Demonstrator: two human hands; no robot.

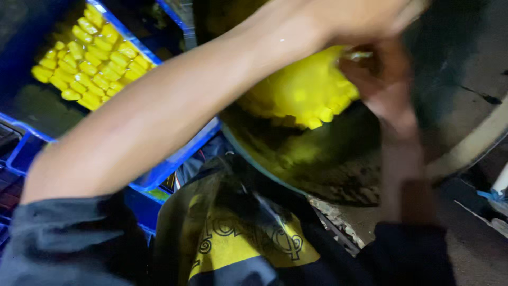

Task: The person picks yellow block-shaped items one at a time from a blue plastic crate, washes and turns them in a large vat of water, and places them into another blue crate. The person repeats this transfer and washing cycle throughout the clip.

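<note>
My left hand and right hand meet, blurred, at the heap of small yellow glossy pieces in the big dark round pan; grip unreadable, so pieces could slip over the rim.

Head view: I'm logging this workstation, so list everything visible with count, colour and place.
Small blocks: many, yellow, packed in rows in the crate, upper left.
Crate: one, blue, left side.
Lump of soft mass: one, yellow, in the pan, centre.
Pan: one, dark, wide, centre right.
Pipe: one, pale, right edge.
Apron: one, yellow and black, bottom centre.
Left hand: above the lump, blurred.
Right hand: at the lump's right edge, blurred.
</note>
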